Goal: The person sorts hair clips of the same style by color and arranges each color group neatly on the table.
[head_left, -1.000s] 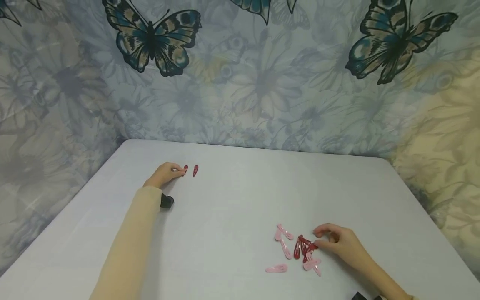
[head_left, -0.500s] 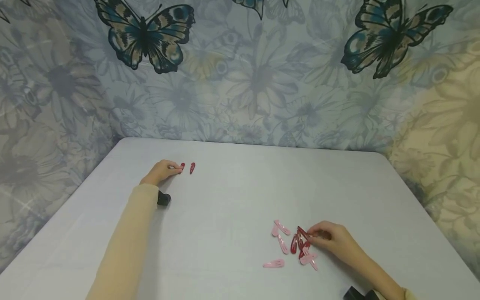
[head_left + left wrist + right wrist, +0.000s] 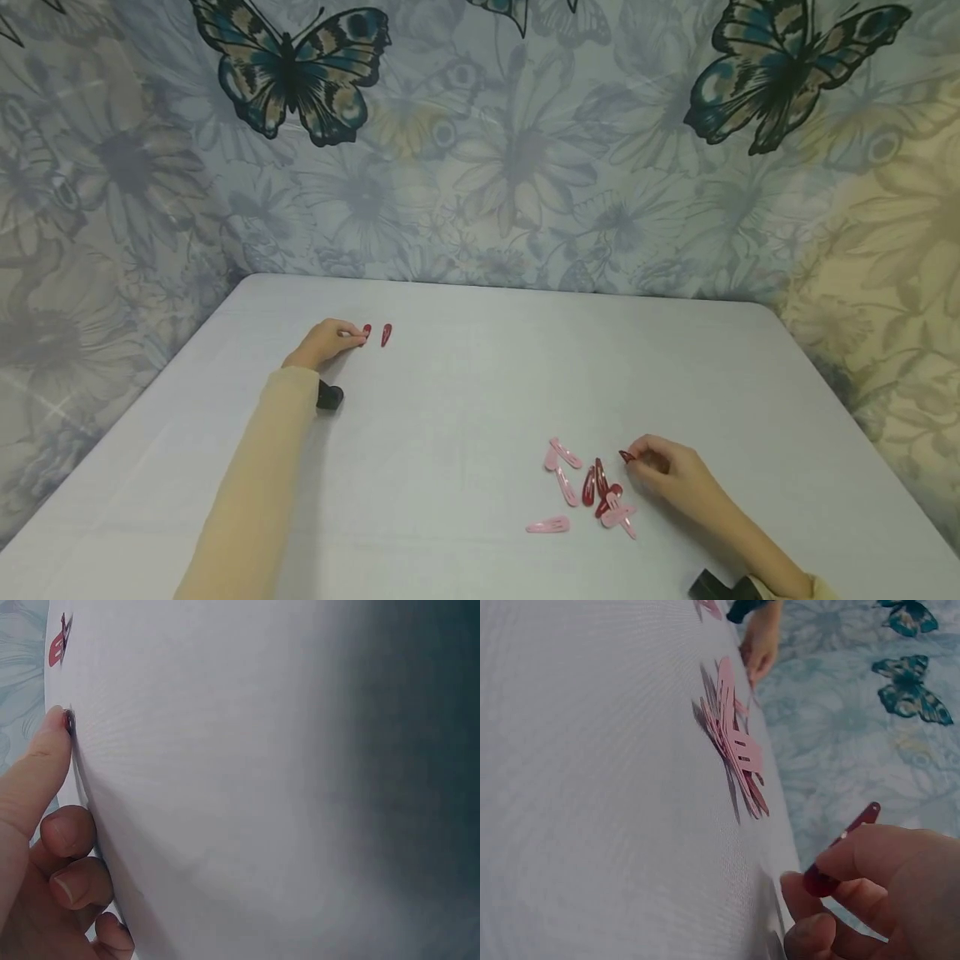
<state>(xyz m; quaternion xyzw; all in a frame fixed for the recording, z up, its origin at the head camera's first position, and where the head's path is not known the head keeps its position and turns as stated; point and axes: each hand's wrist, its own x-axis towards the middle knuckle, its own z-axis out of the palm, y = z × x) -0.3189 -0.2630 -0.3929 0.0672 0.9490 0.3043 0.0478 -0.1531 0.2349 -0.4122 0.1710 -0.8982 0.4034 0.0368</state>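
Observation:
At the far left of the table, my left hand (image 3: 327, 340) has its thumb and forefinger together at a red snap hair clip (image 3: 367, 331), pinching it by the table surface. Only a small part of this clip (image 3: 68, 721) shows in the left wrist view. Another red clip (image 3: 386, 335) lies just to its right. My right hand (image 3: 678, 475) pinches a dark red snap hair clip (image 3: 823, 880) between thumb and fingers, raised above the table. Left of that hand lies a loose pile of red clips (image 3: 588, 486) and pink clips (image 3: 618, 511), some overlapping.
Several pink clips (image 3: 566, 486) lie spread left of the pile, one pink clip (image 3: 547, 526) apart at the front. The white table (image 3: 450, 400) meets a wall (image 3: 517, 208) patterned with butterflies and flowers. A black wrist device (image 3: 330, 396) sits at my left cuff.
My right hand has taken a red clip from the top of the pile and drawn it up and to the right. The left hand stays at its clip.

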